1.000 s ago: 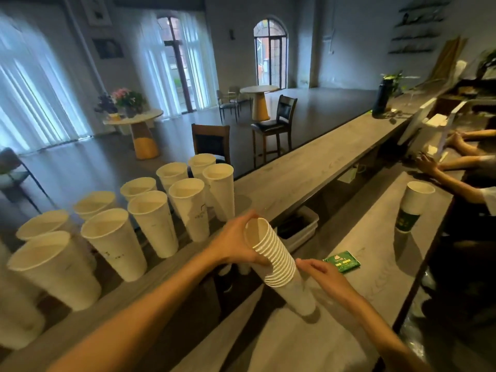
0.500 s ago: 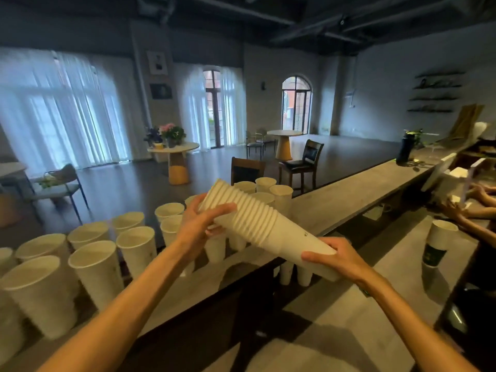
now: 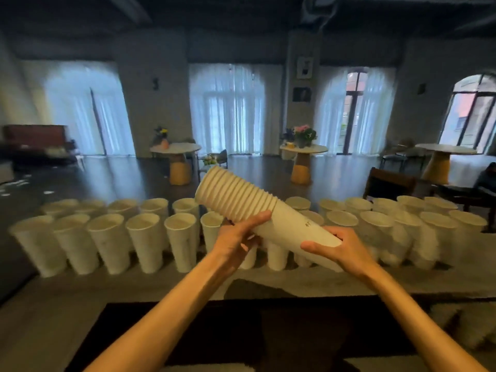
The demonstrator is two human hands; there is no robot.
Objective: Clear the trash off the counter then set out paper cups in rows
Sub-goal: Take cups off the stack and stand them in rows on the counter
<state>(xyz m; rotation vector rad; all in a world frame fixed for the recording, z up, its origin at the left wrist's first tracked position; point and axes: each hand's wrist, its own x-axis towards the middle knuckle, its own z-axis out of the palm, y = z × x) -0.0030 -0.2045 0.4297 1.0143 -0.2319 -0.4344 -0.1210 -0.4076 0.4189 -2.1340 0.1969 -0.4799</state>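
- Already, two rows of cups (image 3: 146,232) stand upright along the counter (image 3: 53,296), left to right; no trash shows, though the picture is blurred.
- Left hand (image 3: 236,237) grips the nested stack (image 3: 268,216) near its rims.
- Right hand (image 3: 338,248) holds its base end.
- More cups likely remain to set out.

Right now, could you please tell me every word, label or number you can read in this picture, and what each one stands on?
None can be read.
Small dark mark on the nested stack of white paper cups, held by the left hand and right hand: too small and blurred.
Two framed pictures on the grey pillar: too blurred to tell any text.
Upright white paper cups in rows on the grey counter: faint marks, unreadable.
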